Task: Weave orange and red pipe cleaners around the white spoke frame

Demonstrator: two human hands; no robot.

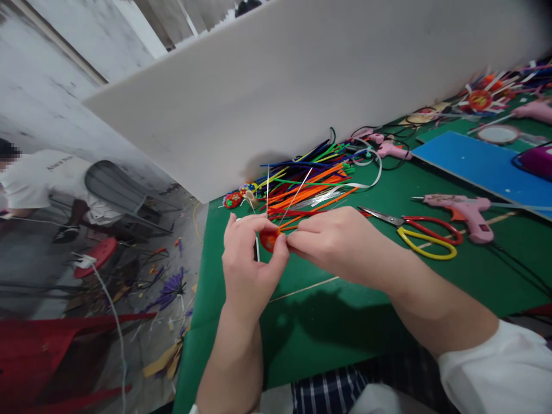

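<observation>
Between the thumb and fingers of my left hand [252, 259] is a small round orange-red piece [268, 239], held above the green table. Thin white strips [268, 192] stick up and outward from it. My right hand [334, 241] is closed at the piece's right side, its fingertips pinched together; what they grip is hidden. Just beyond both hands lies a pile of coloured pipe cleaners [302, 187], many of them orange. Scissors [409, 227] with one red and one yellow handle rest to the right of my right hand.
A pink glue gun [470, 213] lies right of the scissors, beside a blue board [487, 167]. Another pink glue gun [392, 150] sits near the white partition [302, 86]. At left, a person [47, 178] sits on a grey chair [116, 187]; scraps litter the floor.
</observation>
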